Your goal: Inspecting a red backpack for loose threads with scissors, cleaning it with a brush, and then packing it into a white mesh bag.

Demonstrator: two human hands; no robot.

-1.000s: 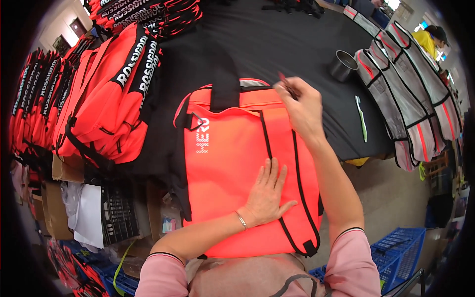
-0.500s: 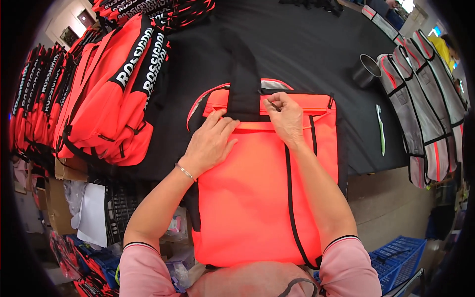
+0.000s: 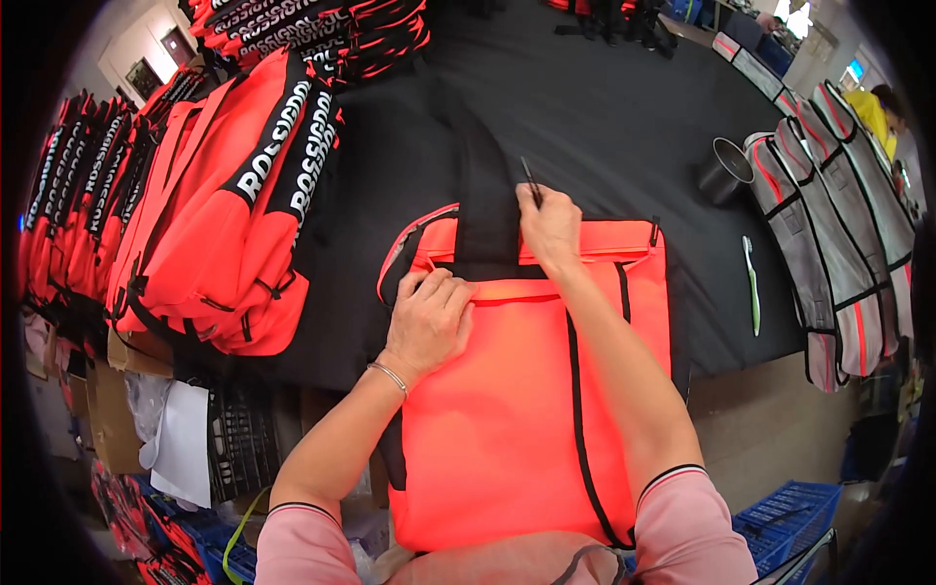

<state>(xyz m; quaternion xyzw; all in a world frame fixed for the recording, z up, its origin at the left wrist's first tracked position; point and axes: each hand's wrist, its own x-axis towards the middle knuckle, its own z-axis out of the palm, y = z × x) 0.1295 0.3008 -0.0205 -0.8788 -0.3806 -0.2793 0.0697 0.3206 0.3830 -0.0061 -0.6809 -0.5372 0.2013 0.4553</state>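
1. In the head view, a red bag (image 3: 487, 419) is laid directly in front of the person, its upper part supported by a table covered in black cloth (image 3: 604, 117) and its lower end brought close to the torso.
2. The bag's front is crossed lengthwise by a curved black line (image 3: 577, 419), and a wide black strap (image 3: 486, 195) is extended from its top across the cloth.
3. The left hand (image 3: 429, 317) is placed at the bag's upper left, with the fingers bent at the opening's edge; whether fabric is pinched there cannot be told, as the fingertips are hidden. A bracelet (image 3: 390, 378) is worn on that wrist.
4. A slim dark tool (image 3: 530, 175) is grasped in the right hand (image 3: 552, 226), above the bag's top edge and just beside the strap; its tip is pointed away from the person.
5. To the left, more red bags (image 3: 219, 229) are piled.
6. To the right, a dark cup (image 3: 723, 174) and a green-and-white toothbrush (image 3: 752, 288) are set on the cloth, near a row of grey cases (image 3: 829, 224).
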